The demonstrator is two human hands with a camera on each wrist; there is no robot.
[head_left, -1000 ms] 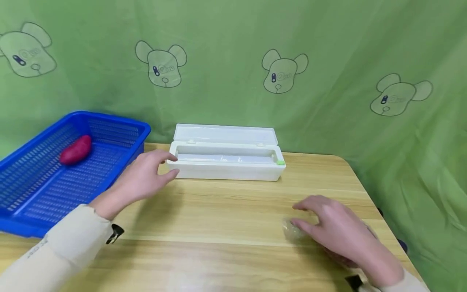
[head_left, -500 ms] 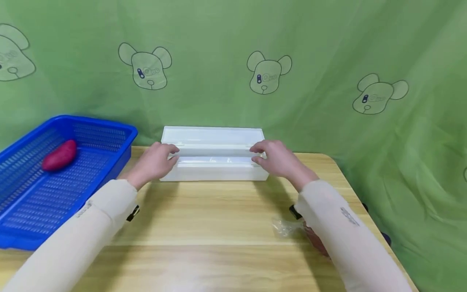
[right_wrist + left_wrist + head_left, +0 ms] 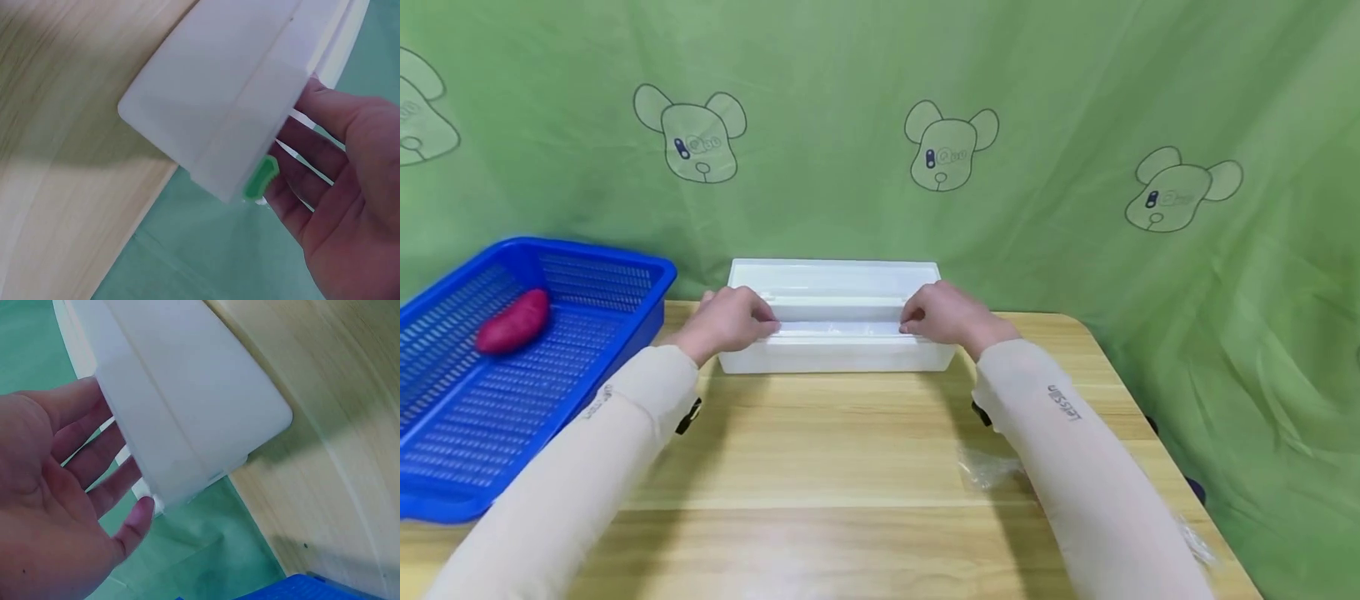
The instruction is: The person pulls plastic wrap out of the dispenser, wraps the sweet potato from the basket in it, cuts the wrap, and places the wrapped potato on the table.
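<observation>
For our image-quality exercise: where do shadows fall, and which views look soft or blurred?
Head view: sharp, evenly lit, soft forearm shadows on the table. Left wrist view: left hand close and soft; white box shades the wood. Right wrist view: right hand blurred; grey shadow beside the box.
</observation>
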